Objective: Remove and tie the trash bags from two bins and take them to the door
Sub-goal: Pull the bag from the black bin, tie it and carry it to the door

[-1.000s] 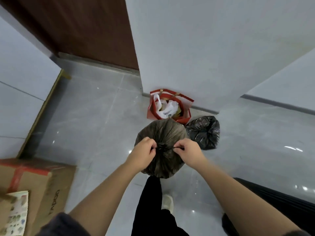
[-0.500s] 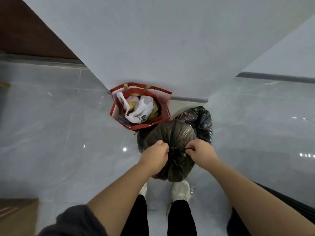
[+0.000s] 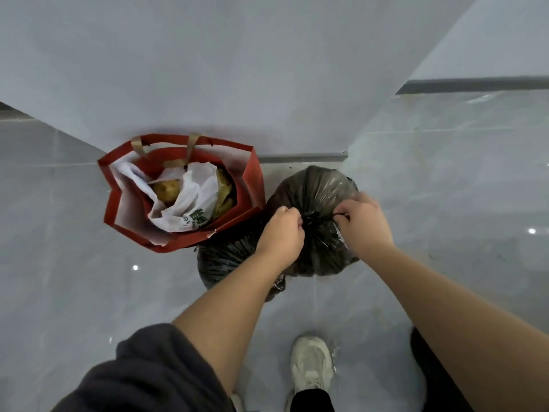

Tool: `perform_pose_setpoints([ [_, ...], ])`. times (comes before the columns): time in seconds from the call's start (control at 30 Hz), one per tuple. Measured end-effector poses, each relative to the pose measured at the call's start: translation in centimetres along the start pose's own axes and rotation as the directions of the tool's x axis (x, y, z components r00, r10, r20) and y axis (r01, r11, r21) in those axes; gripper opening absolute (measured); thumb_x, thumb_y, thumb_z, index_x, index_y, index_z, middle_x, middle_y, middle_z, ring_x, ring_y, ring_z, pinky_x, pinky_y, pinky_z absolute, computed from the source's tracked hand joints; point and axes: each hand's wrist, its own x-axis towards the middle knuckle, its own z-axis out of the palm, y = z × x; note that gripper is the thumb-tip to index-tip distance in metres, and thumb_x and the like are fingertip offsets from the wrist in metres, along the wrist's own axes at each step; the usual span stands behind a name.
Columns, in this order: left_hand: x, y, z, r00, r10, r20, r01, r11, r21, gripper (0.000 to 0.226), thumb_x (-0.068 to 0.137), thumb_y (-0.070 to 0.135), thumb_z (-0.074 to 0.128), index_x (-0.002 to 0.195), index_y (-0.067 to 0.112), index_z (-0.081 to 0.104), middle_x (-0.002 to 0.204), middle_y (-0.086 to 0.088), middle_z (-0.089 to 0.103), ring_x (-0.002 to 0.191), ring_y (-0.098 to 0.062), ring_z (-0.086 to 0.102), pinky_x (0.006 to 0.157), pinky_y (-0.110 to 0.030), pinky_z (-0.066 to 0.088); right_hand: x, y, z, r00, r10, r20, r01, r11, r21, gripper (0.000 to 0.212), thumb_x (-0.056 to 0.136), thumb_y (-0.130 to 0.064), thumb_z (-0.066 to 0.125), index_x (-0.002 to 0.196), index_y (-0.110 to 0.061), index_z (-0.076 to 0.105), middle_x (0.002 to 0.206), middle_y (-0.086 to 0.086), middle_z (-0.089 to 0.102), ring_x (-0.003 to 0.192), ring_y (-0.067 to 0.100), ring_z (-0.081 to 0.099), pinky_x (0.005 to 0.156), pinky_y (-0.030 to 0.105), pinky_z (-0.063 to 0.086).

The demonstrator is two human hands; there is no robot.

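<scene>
In the last half second the trash bag (image 3: 315, 191) has travelled with my hands. It was on my side of the black bag (image 3: 225, 260) and now sits past it, close to the skirting (image 3: 303, 158) at the corner of the wall (image 3: 237, 69). The red paper bag (image 3: 255, 185), which was beyond my knuckles, is now off to the left of them.

My left hand (image 3: 280, 233) is clenched, its fingers (image 3: 292, 217) curled tight round the left end of the tie (image 3: 312, 218) at the bag's gathered neck. My right hand (image 3: 364, 224) pinches the other end, a thin dark strand drawn taut between thumb and fingers (image 3: 346, 211). The knot lies in the small gap between my two sets of fingertips, and the two hands are close but not touching.

The trash bag, a grey-brown see-through one, bulges out under and beyond my fingers, and its far side reaches almost to the skirting. I cannot tell whether it rests on the floor (image 3: 74, 292) or hangs from my grip. The black bag lies below my left wrist, partly hidden by the forearm, and touches the near corner of the red paper bag.

The red paper bag stands open, just left of my left knuckles, with a crumpled white plastic bag (image 3: 193, 203) inside it. Back toward me from my fingers, one pale shoe (image 3: 312, 364) stands on the floor between my forearms. A dark sleeve (image 3: 148, 373) is pushed up on my left arm.
</scene>
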Motion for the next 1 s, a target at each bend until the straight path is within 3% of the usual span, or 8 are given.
perform_pose_setpoints([
  [0.1,2.7,-1.7,1.8,1.000,-0.029,0.011,0.029,0.999,0.018,0.011,0.088,0.008,0.051,0.092,0.005,0.060,0.105,-0.011,0.054,0.093,-0.029,0.057,0.083,-0.038,0.048,2.5,0.2,3.5,0.998,0.048,-0.042,-0.044,0.994,0.102,0.016,0.090,-0.012,0.057,0.099,-0.012,0.070,0.131,0.008,0.047,0.118,0.031,0.045,0.095,0.039,0.043],
  [0.33,3.6,-4.3,4.1,0.993,-0.013,-0.116,0.008,0.999,-0.046,0.018,0.086,0.009,0.052,0.102,0.009,0.059,0.106,-0.004,0.053,0.093,-0.023,0.057,0.076,-0.032,0.046,3.9,1.5,7.7,0.995,-0.048,-0.084,0.063,0.980,0.189,0.023,0.091,-0.013,0.053,0.113,-0.012,0.061,0.140,0.007,0.043,0.123,0.031,0.046,0.098,0.038,0.043],
  [0.43,1.7,-4.4,3.5,0.978,0.076,-0.195,-0.054,0.992,0.114,0.030,0.086,0.013,0.055,0.115,0.017,0.051,0.118,0.001,0.050,0.104,-0.018,0.053,0.078,-0.033,0.049,1.7,2.2,6.7,0.993,-0.066,-0.102,0.084,0.979,0.183,0.044,0.089,-0.017,0.056,0.131,-0.025,0.047,0.151,0.000,0.027,0.135,0.026,0.033,0.098,0.039,0.043],
  [0.5,0.8,-4.6,3.1,0.956,0.191,-0.223,-0.127,0.954,0.272,0.047,0.083,0.017,0.059,0.128,0.021,0.044,0.132,-0.002,0.044,0.115,-0.022,0.048,0.088,-0.035,0.048,0.2,2.7,6.1,0.994,-0.086,-0.068,0.096,0.983,0.157,0.061,0.087,-0.021,0.060,0.141,-0.036,0.034,0.158,-0.004,0.012,0.144,0.027,0.015,0.101,0.042,0.038],
  [0.6,1.0,-5.3,3.1,0.972,0.231,-0.028,-0.201,0.895,0.398,0.072,0.087,0.023,0.059,0.147,0.031,0.020,0.156,-0.006,0.017,0.139,-0.027,0.026,0.103,-0.042,0.039,-0.4,3.0,6.6,0.985,-0.136,0.108,0.132,0.990,0.043,0.077,0.088,-0.032,0.064,0.148,-0.043,0.017,0.160,-0.006,-0.008,0.147,0.033,-0.005,0.113,0.048,0.021],
  [0.67,1.7,-6.0,3.6,0.978,0.188,0.091,-0.209,0.872,0.444,0.075,0.091,0.025,0.054,0.150,0.033,0.009,0.160,-0.005,0.005,0.145,-0.027,0.014,0.108,-0.044,0.032,0.4,2.8,7.5,0.974,-0.133,0.186,0.142,0.989,-0.036,0.079,0.089,-0.037,0.063,0.149,-0.040,0.012,0.160,-0.002,-0.013,0.144,0.041,-0.008,0.116,0.050,0.012],
  [0.87,3.4,-8.6,4.8,0.983,0.170,0.065,-0.181,0.883,0.432,0.077,0.093,0.017,0.049,0.150,0.033,-0.001,0.161,-0.002,-0.002,0.147,-0.023,0.006,0.112,-0.042,0.030,2.5,2.3,10.7,0.977,-0.117,0.177,0.134,0.987,-0.091,0.076,0.092,-0.034,0.059,0.150,-0.038,0.010,0.159,-0.001,-0.016,0.143,0.044,-0.006,0.113,0.056,0.019],
  [1.0,2.2,-8.4,4.2,0.978,0.152,0.142,-0.198,0.893,0.404,0.079,0.093,0.018,0.049,0.150,0.034,-0.004,0.161,-0.001,-0.007,0.148,-0.023,0.003,0.113,-0.041,0.028,1.9,3.1,10.8,0.969,-0.124,0.213,0.151,0.982,-0.116,0.082,0.089,-0.037,0.062,0.149,-0.041,0.006,0.159,0.001,-0.015,0.145,0.040,0.004,0.115,0.054,0.019],
])
